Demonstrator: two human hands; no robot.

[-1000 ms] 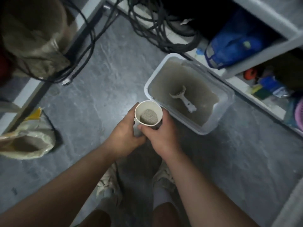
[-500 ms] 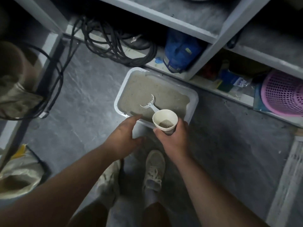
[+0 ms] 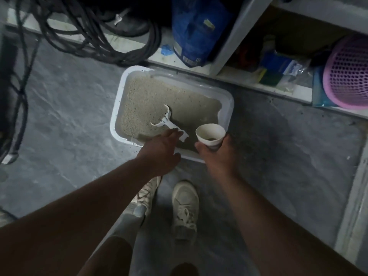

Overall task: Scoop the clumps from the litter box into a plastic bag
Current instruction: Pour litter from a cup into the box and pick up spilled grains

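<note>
A white litter box full of pale grainy litter sits on the grey floor before a shelf. A white slotted scoop lies in the litter, handle toward me. My left hand reaches over the box's near rim, fingers stretched and touching the end of the scoop's handle, not closed round it. My right hand holds a white paper cup upright above the box's near right corner; a little litter shows at its bottom. No plastic bag is in view.
A low white shelf runs behind the box with coiled black cables, a blue bag, small packets and a pink mesh basket. My two shoes stand on the floor just below the box.
The view swung toward the shelf and closed in on the box. My left hand let go of the cup and reached to the scoop's handle. My right hand carried the cup over the box.
</note>
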